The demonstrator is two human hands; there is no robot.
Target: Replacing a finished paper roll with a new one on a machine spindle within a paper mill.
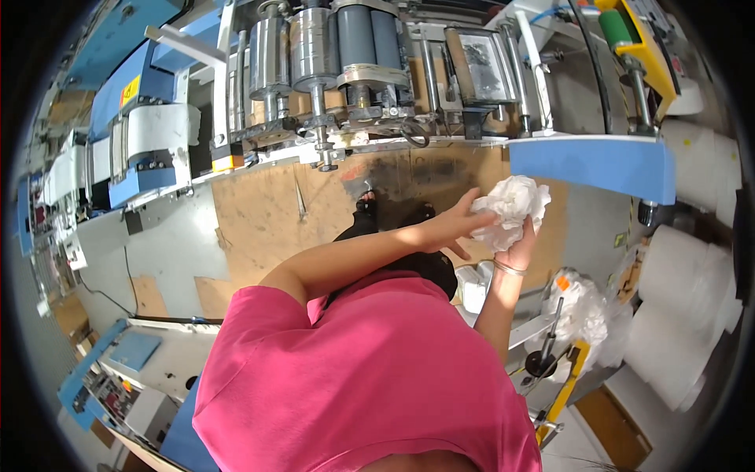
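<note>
A crumpled wad of thin white sheet [513, 206] is held between my two hands, right of the middle and above the floor. Paper or plastic film, I cannot tell which. My right hand [517, 252] supports it from below, with a bracelet on the wrist and the fingers partly hidden behind the wad. From the left, my left hand [456, 223] grips its side, some fingers against the sheet and one pointing down clear of it.
Ahead stands a machine with metal rollers [314, 51] and grey rollers [370, 38]. A blue beam [590, 167] juts out beyond the wad. To the right are large white rolls [680, 271] and a clear bag of white scrap [582, 311]. Brown board [267, 236] covers the floor.
</note>
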